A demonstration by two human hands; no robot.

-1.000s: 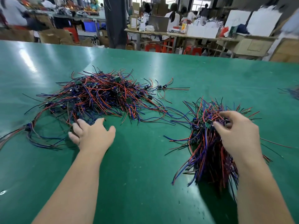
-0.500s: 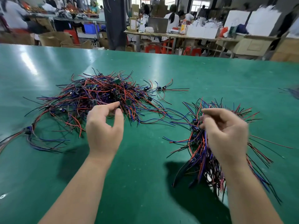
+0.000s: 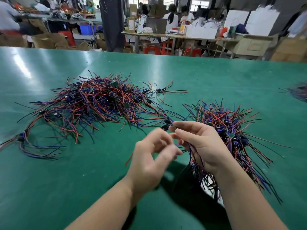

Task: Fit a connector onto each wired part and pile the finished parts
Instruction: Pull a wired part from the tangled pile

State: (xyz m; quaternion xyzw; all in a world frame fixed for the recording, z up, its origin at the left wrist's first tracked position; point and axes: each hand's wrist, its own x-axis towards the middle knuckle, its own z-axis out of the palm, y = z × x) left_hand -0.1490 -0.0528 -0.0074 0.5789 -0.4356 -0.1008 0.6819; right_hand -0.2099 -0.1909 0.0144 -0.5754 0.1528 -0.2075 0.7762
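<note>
One wired part (image 3: 167,121) held aloft, black component uppermost, between sprawling left heap (image 3: 99,103) and bunched right heap (image 3: 232,127)

Green worktop (image 3: 216,77) lies open at the far side and the near left. A sprawling tangle (image 3: 99,103) fills the left and a bundle (image 3: 232,123) the right; stray wires cross the gap between.

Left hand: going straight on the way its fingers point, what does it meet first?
Probably the fingertips of the right hand and the wired part pinched there, just ahead of the left hand. It is blurred, so heading and depth are uncertain.
</note>
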